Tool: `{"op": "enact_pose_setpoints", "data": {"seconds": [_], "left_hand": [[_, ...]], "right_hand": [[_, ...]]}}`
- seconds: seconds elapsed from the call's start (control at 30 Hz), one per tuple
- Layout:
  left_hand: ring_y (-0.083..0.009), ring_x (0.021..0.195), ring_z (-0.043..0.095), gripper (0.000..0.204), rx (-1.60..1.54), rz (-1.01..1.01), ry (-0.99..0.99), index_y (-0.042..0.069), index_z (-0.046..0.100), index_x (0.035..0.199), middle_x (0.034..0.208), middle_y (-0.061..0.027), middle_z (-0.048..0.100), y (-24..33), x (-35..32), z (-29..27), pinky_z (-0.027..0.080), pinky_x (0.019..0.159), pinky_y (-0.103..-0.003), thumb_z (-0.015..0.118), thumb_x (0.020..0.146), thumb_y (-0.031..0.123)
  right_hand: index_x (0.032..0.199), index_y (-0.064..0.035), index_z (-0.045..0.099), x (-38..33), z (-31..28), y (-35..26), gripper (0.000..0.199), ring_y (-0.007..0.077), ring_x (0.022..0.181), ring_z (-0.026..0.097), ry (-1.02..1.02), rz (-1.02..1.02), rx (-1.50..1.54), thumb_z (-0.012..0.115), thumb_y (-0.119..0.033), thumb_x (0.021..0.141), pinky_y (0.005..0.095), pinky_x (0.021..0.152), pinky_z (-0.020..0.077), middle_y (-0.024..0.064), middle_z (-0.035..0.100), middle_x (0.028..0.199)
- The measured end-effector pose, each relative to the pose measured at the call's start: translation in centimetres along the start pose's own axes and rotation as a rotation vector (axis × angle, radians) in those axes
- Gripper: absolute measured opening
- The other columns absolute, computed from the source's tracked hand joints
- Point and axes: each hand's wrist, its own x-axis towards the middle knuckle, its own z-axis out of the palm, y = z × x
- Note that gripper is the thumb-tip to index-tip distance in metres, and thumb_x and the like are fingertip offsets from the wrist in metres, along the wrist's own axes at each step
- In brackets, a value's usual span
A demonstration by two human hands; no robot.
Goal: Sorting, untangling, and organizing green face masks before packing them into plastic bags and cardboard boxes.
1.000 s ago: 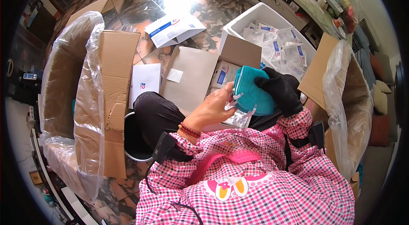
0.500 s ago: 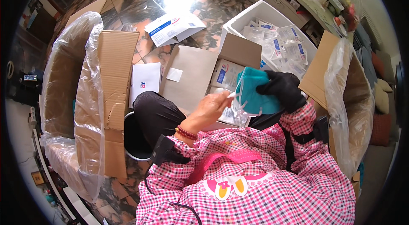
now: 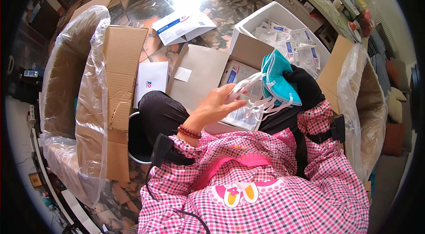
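My right hand [image 3: 306, 84], in a black glove, grips a small stack of teal face masks [image 3: 280, 76] by their right side. White elastic ear loops [image 3: 246, 82] stretch from the masks toward the left; more loops dangle below. My left hand [image 3: 218, 106], bare with a dark red bead bracelet [image 3: 189, 132], pinches the stretched loops between thumb and fingers. Beneath both hands lies an open cardboard box [image 3: 199, 63] with packets [image 3: 241, 78] printed in blue and white inside. Partly hidden behind the masks is the box's raised flap [image 3: 252, 48].
A white foam box [image 3: 244, 27] full of clear-wrapped packets stands at the back right. Tall plastic-lined cartons flank me, one left [image 3: 92, 101] and one right [image 3: 352, 96]. A dark bin [image 3: 141, 139] sits beside my left knee. Flattened white boxes [image 3: 183, 25] lie on the floor.
The masks have moved up and right in my right hand, and they now show as a fanned stack. My left hand has drawn the loops out, away from the masks.
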Motion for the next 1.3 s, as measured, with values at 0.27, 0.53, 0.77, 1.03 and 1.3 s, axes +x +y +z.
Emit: {"op": "enact_pose_setpoints", "data": {"seconds": [0.27, 0.53, 0.77, 1.03, 1.3], "left_hand": [[-0.0089, 0.059, 0.058, 0.038, -0.439, -0.078, -0.157, 0.001, 0.067, 0.096, 0.082, -0.0036, 0.068, 3.4, 1.5, 2.2, 0.046, 0.054, -0.024, 0.059, 0.101, 0.038], [-0.0074, 0.058, 0.053, 0.035, -0.384, -0.103, -0.389, 0.003, 0.072, 0.096, 0.068, 0.0000, 0.062, 3.1, -0.2, 2.4, 0.042, 0.056, -0.025, 0.054, 0.103, 0.031], [-0.0221, 0.101, 0.063, 0.042, -0.252, 0.177, 0.271, 0.006, 0.064, 0.120, 0.118, -0.0116, 0.061, 3.1, -0.2, 2.3, 0.051, 0.087, -0.032, 0.080, 0.083, 0.017], [-0.0267, 0.097, 0.062, 0.042, 0.098, 0.362, 0.620, 0.010, 0.068, 0.108, 0.108, -0.0101, 0.056, 5.7, 0.4, 3.7, 0.053, 0.083, -0.036, 0.085, 0.069, 0.010], [-0.0203, 0.081, 0.066, 0.038, 0.215, 0.344, 0.706, 0.011, 0.065, 0.105, 0.102, -0.0061, 0.062, 6.0, 0.4, 4.6, 0.055, 0.067, -0.032, 0.084, 0.072, 0.010]], "right_hand": [[0.137, 0.0003, 0.051, 1.0, 1.6, 0.3, 0.052, 0.0253, 0.100, 0.070, -0.046, 0.061, 0.003, 0.065, -0.028, 0.096, 0.0365, 0.093, 0.0552, 0.0146, 0.067, 0.120], [0.130, -0.0005, 0.055, 1.3, 0.2, 1.1, 0.042, 0.0221, 0.092, 0.070, 0.170, -0.061, -0.047, 0.062, -0.026, 0.098, 0.0339, 0.087, 0.0560, 0.0128, 0.069, 0.111], [0.135, -0.0002, 0.052, -0.3, 1.9, 0.2, 0.048, 0.0252, 0.101, 0.069, -0.015, -0.015, 0.031, 0.061, -0.027, 0.096, 0.0371, 0.094, 0.0553, 0.0150, 0.067, 0.119], [0.123, -0.0007, 0.063, -0.3, 4.0, 0.9, 0.037, 0.0210, 0.095, 0.069, 0.053, 0.038, -0.135, 0.062, -0.025, 0.096, 0.0346, 0.088, 0.0553, 0.0120, 0.070, 0.111], [0.119, -0.0017, 0.066, 0.8, 3.7, 4.5, 0.029, 0.0227, 0.091, 0.070, 0.061, -0.081, -0.246, 0.058, -0.020, 0.098, 0.0334, 0.082, 0.0556, 0.0136, 0.071, 0.104]]}}
